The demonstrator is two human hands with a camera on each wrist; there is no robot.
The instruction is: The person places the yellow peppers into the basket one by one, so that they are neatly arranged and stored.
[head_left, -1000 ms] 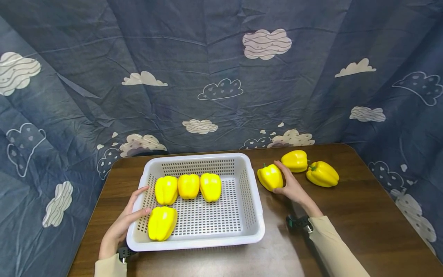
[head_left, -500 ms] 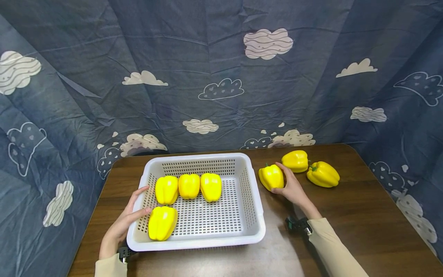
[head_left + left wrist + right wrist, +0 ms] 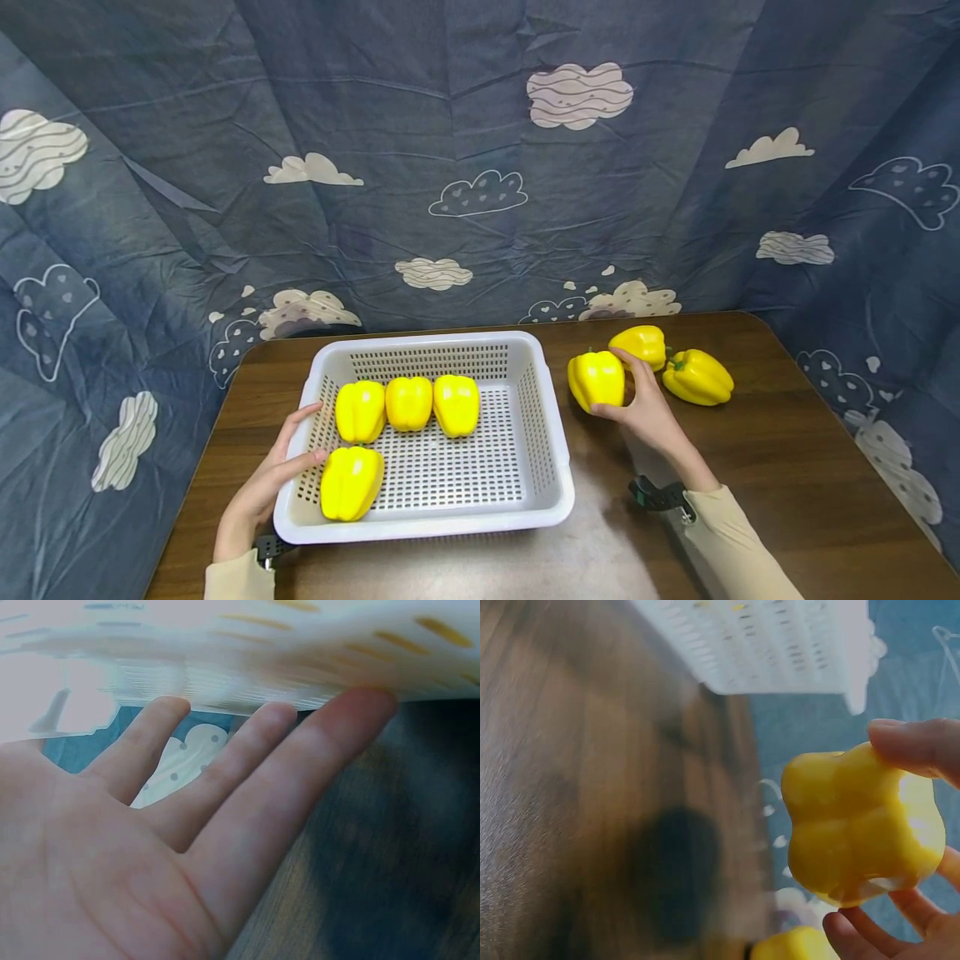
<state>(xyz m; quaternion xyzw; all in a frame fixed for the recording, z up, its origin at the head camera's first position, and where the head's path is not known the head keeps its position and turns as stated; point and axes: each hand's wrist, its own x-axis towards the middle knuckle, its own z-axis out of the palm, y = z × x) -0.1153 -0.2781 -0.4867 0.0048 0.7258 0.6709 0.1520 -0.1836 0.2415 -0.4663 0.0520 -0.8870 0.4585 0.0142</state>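
Observation:
My right hand [image 3: 647, 408] grips a yellow bell pepper [image 3: 596, 380] between thumb and fingers, to the right of a white perforated plastic basket [image 3: 423, 527]. In the right wrist view the lobed bottom of this bell pepper [image 3: 862, 825] faces the camera, raised above the table. At the basket's left side, my left hand [image 3: 262, 492] rests with thumb and one finger laid over the rim. The left wrist view shows further fingers [image 3: 262, 780] extended against the outer wall. Inside the basket, several yellow bell peppers stand in a back row, and another bell pepper [image 3: 351, 483] lies front left.
Two more yellow bell peppers lie at the back right: one pepper [image 3: 640, 343] just behind the right hand, the other pepper [image 3: 699, 377] to its right. The brown wooden table [image 3: 795, 467] ends at a dark blue cloud-patterned curtain [image 3: 480, 267].
My right hand has raised the bell pepper and drawn it slightly right, away from the basket. The left hand and the basket have stayed in place.

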